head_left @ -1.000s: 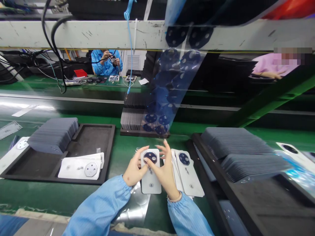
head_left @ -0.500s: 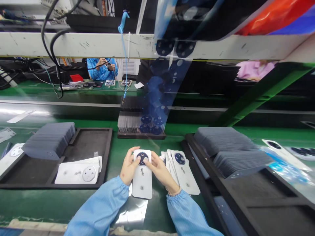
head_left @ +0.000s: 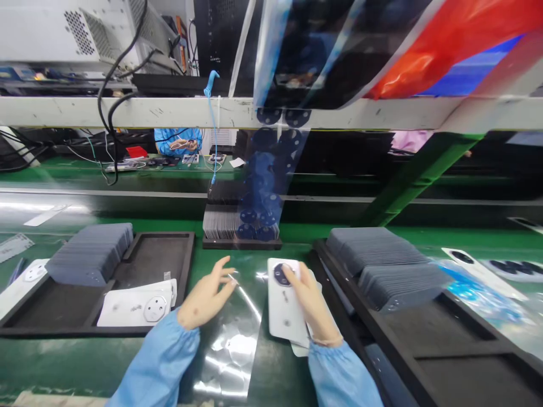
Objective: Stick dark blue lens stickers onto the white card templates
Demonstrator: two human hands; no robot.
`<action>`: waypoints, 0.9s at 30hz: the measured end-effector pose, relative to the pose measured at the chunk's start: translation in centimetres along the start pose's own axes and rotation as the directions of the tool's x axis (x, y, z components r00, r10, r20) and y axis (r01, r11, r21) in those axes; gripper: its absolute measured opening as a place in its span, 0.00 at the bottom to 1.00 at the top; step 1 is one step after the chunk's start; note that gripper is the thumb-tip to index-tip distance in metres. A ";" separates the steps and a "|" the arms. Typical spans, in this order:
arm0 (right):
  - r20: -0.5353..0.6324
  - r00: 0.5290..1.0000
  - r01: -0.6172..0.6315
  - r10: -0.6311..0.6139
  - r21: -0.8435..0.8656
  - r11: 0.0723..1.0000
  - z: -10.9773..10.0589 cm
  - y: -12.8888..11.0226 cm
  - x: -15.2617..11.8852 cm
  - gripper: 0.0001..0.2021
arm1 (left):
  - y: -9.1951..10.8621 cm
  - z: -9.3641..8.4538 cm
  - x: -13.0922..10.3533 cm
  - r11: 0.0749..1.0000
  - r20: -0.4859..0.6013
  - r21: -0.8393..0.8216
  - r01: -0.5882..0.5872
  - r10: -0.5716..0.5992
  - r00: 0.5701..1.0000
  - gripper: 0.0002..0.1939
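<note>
My right hand grips a white phone back cover with a dark round camera patch near its top, thumb on that patch. This cover lies over other white covers, which it and my hand mostly hide. My left hand is empty, fingers stretched apart. Beneath and beside it a shiny clear film sheet lies on the green bench. Left of that hand, white back covers with a pale camera ring rest on a black tray.
Grey sheets stand stacked in the left tray, and a similar grey stack fills part of the right black tray. A clear strip with dark round patches hangs down to a rack of thin sheets. A co-worker's blue sleeves show beyond.
My left hand has let go of the cover and moved left, fingers opening. The right hand has carried the cover rightward onto the other covers. The camera view has tilted up slightly.
</note>
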State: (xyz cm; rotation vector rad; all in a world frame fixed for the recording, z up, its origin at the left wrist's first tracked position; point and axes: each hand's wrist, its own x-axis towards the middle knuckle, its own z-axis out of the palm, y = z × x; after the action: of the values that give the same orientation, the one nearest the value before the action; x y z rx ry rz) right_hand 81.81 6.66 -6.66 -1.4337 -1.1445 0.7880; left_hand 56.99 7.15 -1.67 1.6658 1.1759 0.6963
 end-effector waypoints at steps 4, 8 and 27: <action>0.006 0.998 -0.062 0.063 -0.119 0.991 -4.9 1.0 2.1 0.18 | -0.4 -7.0 -4.2 0.895 -0.112 0.447 -0.019 0.076 0.991 0.27; -0.095 0.995 -0.064 0.032 -0.352 0.934 -5.1 2.6 2.9 0.29 | -5.7 -12.3 -7.2 0.748 -0.133 0.655 0.107 -0.025 0.991 0.32; 0.117 0.910 0.386 -0.398 0.113 0.916 3.1 -3.4 8.1 0.20 | -13.8 -15.1 -10.0 0.656 -0.244 0.753 0.050 0.208 0.947 0.22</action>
State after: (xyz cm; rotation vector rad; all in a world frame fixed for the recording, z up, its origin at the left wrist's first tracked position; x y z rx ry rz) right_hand 80.74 15.12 -2.92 -1.0393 -1.4305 0.6470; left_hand 35.21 4.69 -7.82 2.3740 1.7973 0.5598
